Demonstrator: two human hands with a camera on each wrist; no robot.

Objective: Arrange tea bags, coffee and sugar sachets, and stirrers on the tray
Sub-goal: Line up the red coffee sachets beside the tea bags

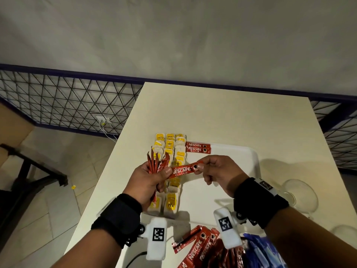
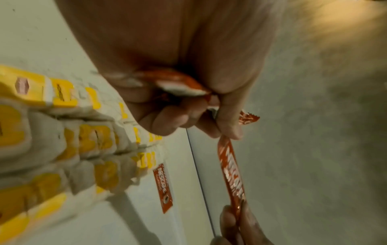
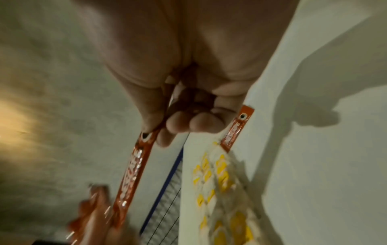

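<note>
My left hand (image 1: 152,178) grips a bundle of red coffee sachets (image 1: 155,163) above the rows of yellow tea bags (image 1: 171,146) on the white tray (image 1: 241,151). One red coffee sachet (image 1: 181,171) stretches between both hands: my right hand (image 1: 212,169) pinches its right end, and my left thumb holds its left end. Two coffee sachets (image 1: 198,147) lie flat on the tray beside the tea bags. In the left wrist view the stretched sachet (image 2: 231,174) runs from my left fingers down to the right hand's fingertips (image 2: 234,220). The right wrist view shows that sachet (image 3: 132,174) pinched.
A heap of loose red coffee sachets (image 1: 201,246) and blue sachets (image 1: 260,250) lies at the table's near edge. A clear glass bowl (image 1: 301,196) stands right of the tray. The white table (image 1: 222,113) drops off at the left to a tiled floor (image 1: 58,200).
</note>
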